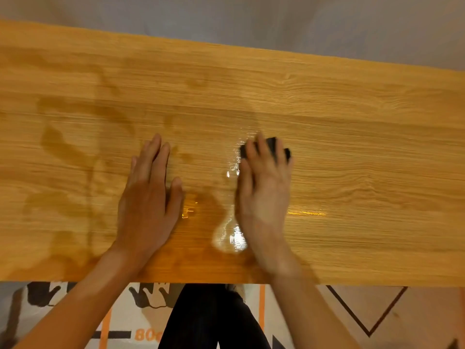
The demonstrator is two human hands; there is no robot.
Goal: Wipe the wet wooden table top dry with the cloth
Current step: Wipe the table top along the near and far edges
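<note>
Overhead, looking down on a wooden table top (352, 147) that runs across the whole view, grain lengthwise. Left hand (148, 197) lies flat on the wood, palm down, fingers straight and close together, thumb out to the side; it holds nothing. Right hand (264, 187) sits just beside it, well apart from the table's ends, palm down on a dark cloth (273, 146). Fingers mostly straight over the cloth, pressing it to the surface; only the far edge of the cloth peeks out past the fingertips, the rest hidden under the hand. Right hand slightly blurred. Between the two hands a glossy wet streak (231, 233) catches the light, widest near the front edge, thinning toward the cloth. A small bright glint of water (188, 210) shows just beside the left thumb, another (307, 213) just right of the right wrist. Darker damp patches (63, 147) spread over the left part of the top. Below the front edge: dark trousers (208, 318) and a patterned floor covering (141, 298) with orange lines.
</note>
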